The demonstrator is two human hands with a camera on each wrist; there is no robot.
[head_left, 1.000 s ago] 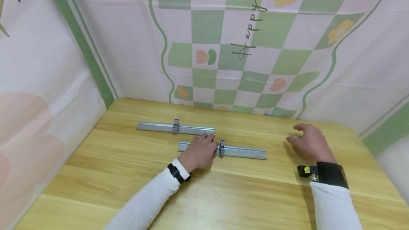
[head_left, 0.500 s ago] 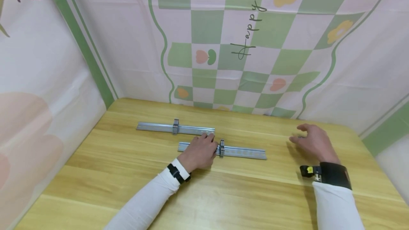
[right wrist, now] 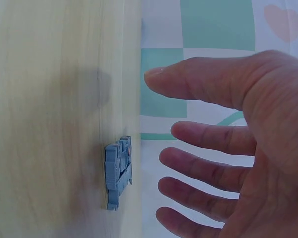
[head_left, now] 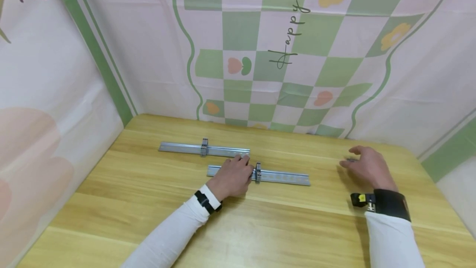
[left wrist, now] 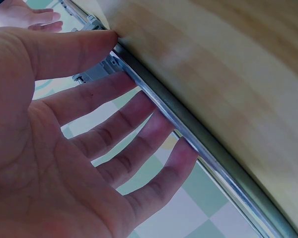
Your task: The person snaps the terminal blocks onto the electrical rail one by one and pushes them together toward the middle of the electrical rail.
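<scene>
My left hand (head_left: 232,177) rests across the nearer metal DIN rail (head_left: 284,178), hiding part of it. In the left wrist view its gently bent fingertips touch along the rail's edge, and the thumb lies beside a grey terminal block (left wrist: 94,72). That same terminal block (head_left: 258,173) sits on the rail just right of the hand. At the right, my right hand (head_left: 368,166) hovers over the table, thumb and fingers apart, nothing between them. Below it a loose grey terminal block (right wrist: 119,173) lies on the wood, mostly hidden in the head view.
A second DIN rail (head_left: 182,148) lies behind and to the left, with grey terminal blocks (head_left: 204,147) clipped near its middle. The wooden table (head_left: 279,226) ends at a printed cloth (head_left: 238,32) at the back. Another cloth wall (head_left: 55,135) rises on the left.
My right hand has shifted slightly to the right, and the loose terminal block shows a little more between thumb and fingers. The left hand and both rails have stayed put.
</scene>
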